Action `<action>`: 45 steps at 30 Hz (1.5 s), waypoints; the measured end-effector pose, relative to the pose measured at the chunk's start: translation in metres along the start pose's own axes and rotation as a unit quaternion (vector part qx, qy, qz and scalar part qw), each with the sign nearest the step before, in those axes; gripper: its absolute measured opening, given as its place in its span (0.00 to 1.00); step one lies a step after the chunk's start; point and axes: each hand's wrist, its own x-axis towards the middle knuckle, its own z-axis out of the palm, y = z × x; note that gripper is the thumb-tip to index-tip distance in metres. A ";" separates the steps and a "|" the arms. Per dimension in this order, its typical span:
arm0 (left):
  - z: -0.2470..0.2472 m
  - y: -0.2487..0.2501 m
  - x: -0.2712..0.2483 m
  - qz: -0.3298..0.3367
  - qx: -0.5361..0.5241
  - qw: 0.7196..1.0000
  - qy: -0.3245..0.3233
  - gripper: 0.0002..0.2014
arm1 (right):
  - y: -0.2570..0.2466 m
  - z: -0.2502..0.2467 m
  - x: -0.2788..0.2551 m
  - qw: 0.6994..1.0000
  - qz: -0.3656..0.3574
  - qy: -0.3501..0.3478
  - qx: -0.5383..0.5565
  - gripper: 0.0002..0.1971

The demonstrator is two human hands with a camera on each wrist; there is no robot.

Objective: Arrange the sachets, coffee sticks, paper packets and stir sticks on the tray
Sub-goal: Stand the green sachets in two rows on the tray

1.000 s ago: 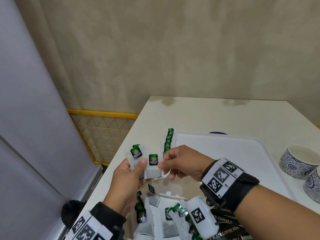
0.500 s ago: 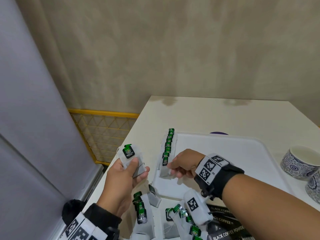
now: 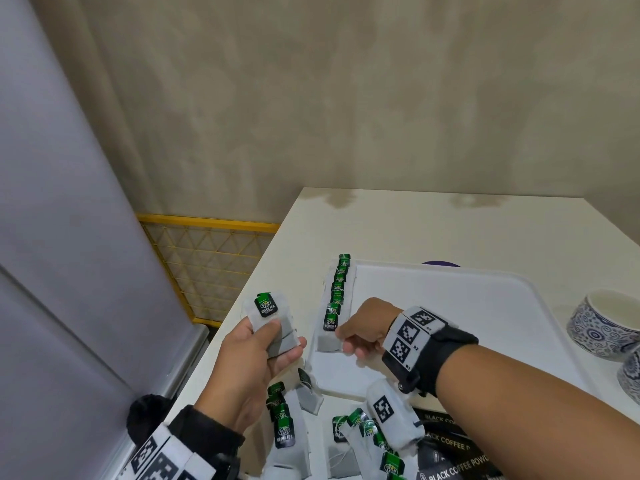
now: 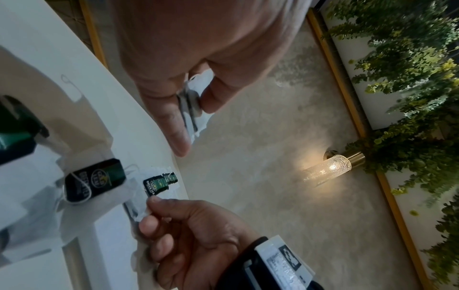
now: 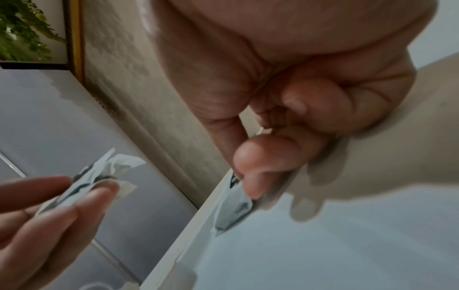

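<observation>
A white tray (image 3: 450, 323) lies on the table with a row of green-tagged tea bags (image 3: 338, 282) along its left rim. My right hand (image 3: 341, 336) pinches one tea bag (image 3: 328, 337) at the near end of that row, low on the tray; the right wrist view shows the same tea bag (image 5: 233, 212) touching the tray edge. To the left, above the table's edge, my left hand (image 3: 277, 336) grips a small stack of tea bags (image 3: 266, 306) between thumb and fingers. More loose tea bags (image 3: 285, 427) lie on the table near me.
Black coffee powder sachets (image 3: 450, 455) lie at the near right under my right forearm. Two blue-patterned cups (image 3: 602, 323) stand right of the tray. A purple object (image 3: 441, 264) peeks out behind the tray. The table's left edge drops to a yellow mesh rack (image 3: 207, 268).
My right hand took one tea bag from the left hand's stack and lowered it to the near end of the tray's row. My left hand drew away leftwards with the other bags.
</observation>
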 end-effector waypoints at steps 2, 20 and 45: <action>0.001 -0.001 0.001 -0.009 0.010 1.000 -0.004 0.10 | -0.001 0.000 -0.002 1.000 -0.001 0.000 0.009 0.05; 0.011 -0.004 -0.011 0.005 0.098 0.990 -0.102 0.12 | -0.003 0.005 -0.040 0.920 -0.390 0.043 -0.001 0.03; -0.004 0.009 0.001 0.017 -0.021 0.996 0.083 0.07 | 0.013 -0.016 -0.004 0.981 -0.188 0.037 0.030 0.04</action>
